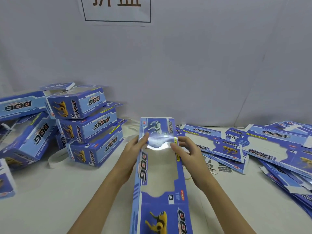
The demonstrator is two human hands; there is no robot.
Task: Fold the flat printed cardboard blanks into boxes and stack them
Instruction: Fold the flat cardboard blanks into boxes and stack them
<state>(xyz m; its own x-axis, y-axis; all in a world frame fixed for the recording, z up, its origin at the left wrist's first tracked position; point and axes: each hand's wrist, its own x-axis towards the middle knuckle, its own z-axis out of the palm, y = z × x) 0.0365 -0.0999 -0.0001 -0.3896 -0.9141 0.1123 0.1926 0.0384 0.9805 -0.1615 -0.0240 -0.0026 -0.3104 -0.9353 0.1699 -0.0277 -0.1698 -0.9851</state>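
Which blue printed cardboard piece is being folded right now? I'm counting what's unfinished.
The long blue printed cardboard blank at centre: the left hand and right hand pinch it. Folded blue boxes sit left, flat blue blanks right, untouched.

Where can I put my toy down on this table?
Bare table lies near-left, between the folded boxes and the left hand with its blank. The right side is crowded with flat blanks.

A white table (50, 200) carries everything. Folded boxes (87, 129) pile up at its left. Flat blanks (253, 146) lie spread across its right.
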